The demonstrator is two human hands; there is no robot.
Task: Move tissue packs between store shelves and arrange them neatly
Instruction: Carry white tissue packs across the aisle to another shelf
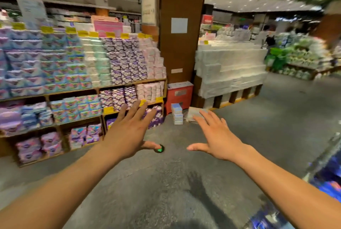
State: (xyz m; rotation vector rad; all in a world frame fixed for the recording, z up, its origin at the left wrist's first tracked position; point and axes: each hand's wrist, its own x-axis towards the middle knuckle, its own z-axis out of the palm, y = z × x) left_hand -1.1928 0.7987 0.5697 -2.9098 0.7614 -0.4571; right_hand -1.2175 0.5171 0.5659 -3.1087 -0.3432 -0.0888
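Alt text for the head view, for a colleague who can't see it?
The left hand and right hand stretch forward, open and empty, toward small pack stacks on the floor by a red box. Tissue-pack shelves stand left of a brown pillar.

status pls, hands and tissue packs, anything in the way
Left hand and right hand open, reaching forward, holding nothing. Loose tissue packs on the floor by the red box, untouched. Small dark disc on floor near left thumb.
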